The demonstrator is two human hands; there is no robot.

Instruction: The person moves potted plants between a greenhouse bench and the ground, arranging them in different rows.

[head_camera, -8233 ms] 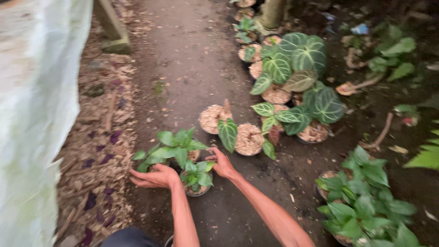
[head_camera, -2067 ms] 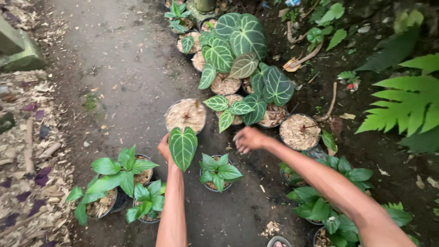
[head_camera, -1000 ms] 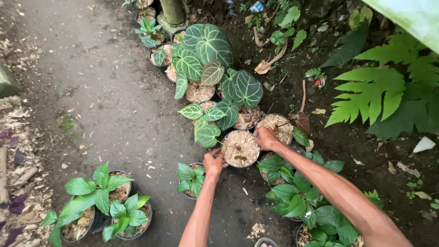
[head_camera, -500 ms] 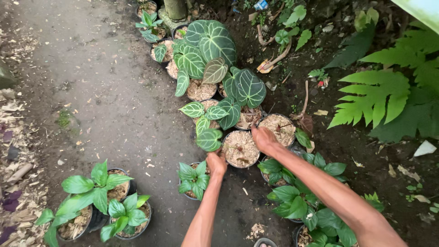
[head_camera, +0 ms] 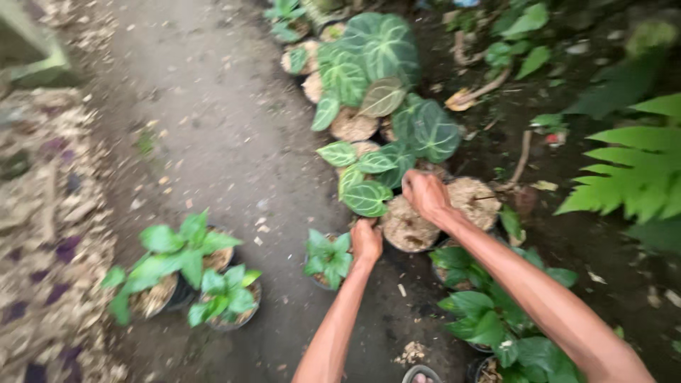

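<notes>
A small black pot (head_camera: 406, 228) filled with brown husk stands on the dirt path, and its veined green leaves (head_camera: 366, 197) lean to the left. My left hand (head_camera: 367, 240) curls on the pot's near left rim. At the far right rim my right hand (head_camera: 425, 194) grips with bent fingers. The pot stands in a row with other husk-filled pots, one of them (head_camera: 474, 200) just right of my right hand. A low pot of plain green leaves (head_camera: 328, 258) sits right beside my left hand.
Big dark veined leaves (head_camera: 383, 50) and more pots run up the row. Two leafy pots (head_camera: 186, 278) stand to the left on the path. Fern fronds (head_camera: 638, 170) lie right, green plants (head_camera: 489, 312) under my right arm, leaf litter (head_camera: 50, 234) far left.
Over the earlier frames the veined plant's pot was carried from the left pots to the row and set down. Since half a second ago both hands stay on it; the view is blurrier.
</notes>
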